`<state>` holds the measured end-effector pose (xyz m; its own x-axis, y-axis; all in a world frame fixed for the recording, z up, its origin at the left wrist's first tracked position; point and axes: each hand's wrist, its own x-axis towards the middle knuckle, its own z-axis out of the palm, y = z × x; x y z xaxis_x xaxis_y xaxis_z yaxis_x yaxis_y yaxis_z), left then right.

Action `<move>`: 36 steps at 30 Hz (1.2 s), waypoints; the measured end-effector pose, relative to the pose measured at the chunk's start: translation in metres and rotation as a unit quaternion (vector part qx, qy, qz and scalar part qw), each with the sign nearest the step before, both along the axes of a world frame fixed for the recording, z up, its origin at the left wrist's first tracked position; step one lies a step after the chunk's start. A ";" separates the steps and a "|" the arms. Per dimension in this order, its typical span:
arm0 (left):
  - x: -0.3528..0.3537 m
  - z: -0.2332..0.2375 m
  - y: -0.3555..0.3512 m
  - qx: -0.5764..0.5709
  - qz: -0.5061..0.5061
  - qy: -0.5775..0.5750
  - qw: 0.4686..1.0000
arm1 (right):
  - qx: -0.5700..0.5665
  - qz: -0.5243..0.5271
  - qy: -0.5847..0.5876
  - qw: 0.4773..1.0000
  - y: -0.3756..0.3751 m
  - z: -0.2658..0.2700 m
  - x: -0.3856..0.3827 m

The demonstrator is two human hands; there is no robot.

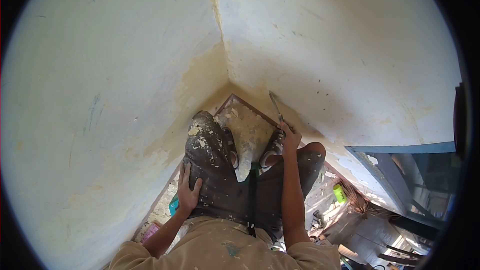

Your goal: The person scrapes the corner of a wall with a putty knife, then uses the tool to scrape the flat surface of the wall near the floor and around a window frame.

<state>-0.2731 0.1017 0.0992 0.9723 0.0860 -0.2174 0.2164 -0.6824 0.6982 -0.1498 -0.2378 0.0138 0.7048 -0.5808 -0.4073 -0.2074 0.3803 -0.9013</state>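
Holding one bladed tool (275,104), right hand (291,137).
Right hand closed round the handle, blade towards the right wall (350,60); left hand (188,193) open, empty, resting on flecked trousers (212,155).

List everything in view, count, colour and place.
Walls: two, off-white, meeting ahead
Ledge: one, tan, below corner
Bladed tool: one, grey, in right hand
Flakes: many, pale, on trousers
Container: one, lime, at right
Bristles: several, brown, beside container
Window frame: one, blue, far right
Teal item: one, by thigh
Pink item: one, lower left
Clutter: uncountable, mixed, lower right
Shoes: two, dark and pale, between legs
Trousers: one pair, dark, centre
Shirt: one, tan, bottom
Left hand: one, on thigh
Right hand: one, holding tool
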 end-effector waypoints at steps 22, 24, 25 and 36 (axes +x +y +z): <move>-0.005 -0.014 0.016 -0.079 0.033 -0.007 0.996 | -0.126 0.155 0.078 0.977 0.042 -0.024 0.058; -0.004 -0.013 0.014 -0.064 0.027 -0.005 0.998 | -0.319 0.173 0.041 0.931 0.031 -0.022 0.039; -0.003 -0.011 0.013 -0.058 0.024 -0.004 0.998 | -0.463 0.150 0.003 0.874 0.028 -0.008 0.026; -0.006 -0.011 0.007 -0.023 0.018 -0.012 0.999 | -0.585 0.113 0.147 0.789 0.002 0.007 -0.002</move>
<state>-0.2786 0.1091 0.0884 0.9735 0.1120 -0.1992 0.2239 -0.6412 0.7340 -0.1514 -0.2355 0.0211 0.8190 -0.5536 0.1507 -0.4160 -0.7539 -0.5084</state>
